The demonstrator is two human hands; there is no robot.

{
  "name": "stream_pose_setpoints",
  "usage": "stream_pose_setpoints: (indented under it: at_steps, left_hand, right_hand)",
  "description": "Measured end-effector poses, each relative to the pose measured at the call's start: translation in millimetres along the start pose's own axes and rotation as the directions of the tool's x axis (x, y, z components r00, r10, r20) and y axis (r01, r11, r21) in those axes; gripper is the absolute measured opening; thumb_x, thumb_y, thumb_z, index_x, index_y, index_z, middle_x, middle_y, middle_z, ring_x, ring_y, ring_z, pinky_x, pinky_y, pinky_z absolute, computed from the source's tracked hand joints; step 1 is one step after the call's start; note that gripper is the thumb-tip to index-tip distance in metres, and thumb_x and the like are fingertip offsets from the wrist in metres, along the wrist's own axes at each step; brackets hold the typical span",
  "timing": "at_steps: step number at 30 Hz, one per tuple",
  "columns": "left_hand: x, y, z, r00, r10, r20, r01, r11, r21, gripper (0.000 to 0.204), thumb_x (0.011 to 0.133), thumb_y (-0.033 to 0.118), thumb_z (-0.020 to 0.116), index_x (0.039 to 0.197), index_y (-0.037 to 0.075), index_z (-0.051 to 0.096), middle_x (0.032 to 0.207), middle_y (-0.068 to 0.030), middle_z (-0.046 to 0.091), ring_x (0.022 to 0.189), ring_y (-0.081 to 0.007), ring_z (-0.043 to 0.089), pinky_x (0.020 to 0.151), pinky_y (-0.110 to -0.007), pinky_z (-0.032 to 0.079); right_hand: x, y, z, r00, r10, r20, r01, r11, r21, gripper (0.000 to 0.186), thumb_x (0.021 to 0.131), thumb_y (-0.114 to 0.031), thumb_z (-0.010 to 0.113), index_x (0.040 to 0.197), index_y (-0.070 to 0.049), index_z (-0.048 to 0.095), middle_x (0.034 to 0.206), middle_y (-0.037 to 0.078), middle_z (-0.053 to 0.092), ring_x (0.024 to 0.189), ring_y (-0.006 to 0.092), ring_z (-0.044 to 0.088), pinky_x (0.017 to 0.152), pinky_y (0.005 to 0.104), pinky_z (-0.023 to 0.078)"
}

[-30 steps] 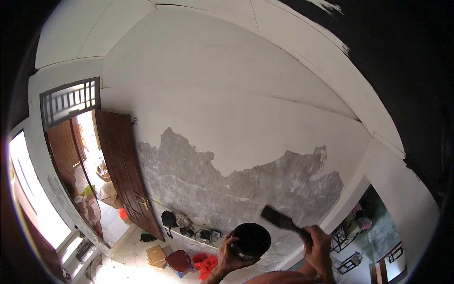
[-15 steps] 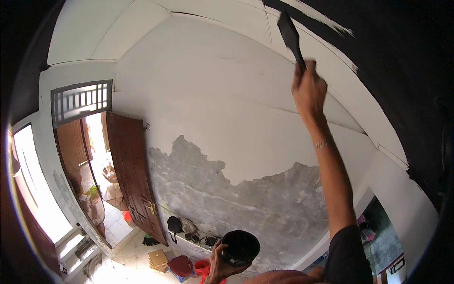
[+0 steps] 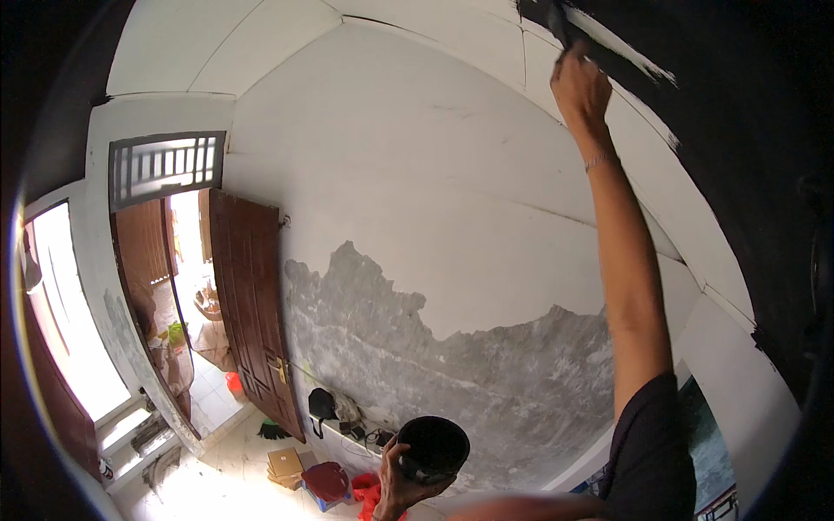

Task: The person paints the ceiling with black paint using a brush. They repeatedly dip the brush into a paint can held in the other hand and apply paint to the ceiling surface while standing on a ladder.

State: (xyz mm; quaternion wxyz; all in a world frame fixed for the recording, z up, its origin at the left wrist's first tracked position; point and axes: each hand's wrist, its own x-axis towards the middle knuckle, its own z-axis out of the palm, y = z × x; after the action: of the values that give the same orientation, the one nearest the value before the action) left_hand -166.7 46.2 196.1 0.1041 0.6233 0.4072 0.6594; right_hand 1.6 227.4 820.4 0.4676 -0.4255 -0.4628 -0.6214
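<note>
My right hand [image 3: 582,82] reaches high overhead, fingers closed round the handle of a dark paintbrush [image 3: 559,24]. The brush's head lies against the black-painted band [image 3: 625,54] of the ceiling and blends into it, so its bristle tip is hard to make out. A streaky white strip still shows within the black there. Low in the picture my left hand [image 3: 398,486] grips a round black tub [image 3: 434,445] by its side, tilted so its dark inside shows. How much paint it holds cannot be made out.
A white wall [image 3: 417,174] has a broad patch of bare grey plaster [image 3: 486,373]. On the left a brown door [image 3: 248,295] stands ajar beside a bright window [image 3: 74,313]. Below lie cardboard boxes [image 3: 285,464], a dark red stool [image 3: 327,480] and a ledge holding a black cap [image 3: 321,405].
My right hand has risen, bringing the brush from below the ceiling band up onto the black paint. My left hand and the tub have shifted slightly left and up in view.
</note>
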Motion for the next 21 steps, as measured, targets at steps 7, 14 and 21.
stream_pose_setpoints:
  at_steps: [7, 14, 21]
  left_hand:
    - [-3.3, 0.1, -10.7, 0.999, 0.020, 0.045, -0.019, 1.000, -0.016, 0.107, 0.051, 0.042, 0.100, 0.132, 0.016, 0.034, 0.132, -0.0268, 0.051, 0.116, -0.0437, 0.060, 0.091, -0.051, 0.055]
    - [-7.9, 7.9, -13.1, 0.993, -0.094, 0.076, 0.093, 0.996, 0.014, 0.107, 0.049, 0.044, 0.101, 0.131, 0.019, 0.037, 0.135, -0.0238, 0.052, 0.121, -0.0431, 0.057, 0.098, -0.053, 0.050]
    - [-10.1, 12.8, -21.0, 0.990, -0.105, 0.098, 0.100, 0.994, 0.051, 0.107, 0.052, 0.043, 0.100, 0.132, 0.018, 0.032, 0.135, -0.0258, 0.049, 0.121, -0.0454, 0.056, 0.093, -0.055, 0.052]
  right_hand:
    - [-34.7, -17.5, 10.2, 0.998, -0.026, -0.065, 0.027, 1.000, 0.009, 0.029, 0.094, -0.019, 0.064, 0.109, 0.002, 0.050, 0.070, 0.018, 0.071, 0.066, 0.0343, 0.073, 0.054, 0.0408, 0.059]
    - [13.5, -5.7, 19.2, 0.989, -0.130, -0.077, 0.126, 0.991, -0.052, 0.023, 0.096, -0.015, 0.061, 0.106, 0.001, 0.050, 0.081, 0.023, 0.070, 0.071, 0.0392, 0.073, 0.058, 0.0430, 0.060]
    - [-38.5, -4.1, 6.4, 0.982, 0.187, 0.004, -0.161, 0.835, 0.526, 0.028, 0.097, -0.025, 0.067, 0.087, -0.001, 0.057, 0.063, 0.009, 0.061, 0.057, 0.0202, 0.065, 0.050, 0.0345, 0.050]
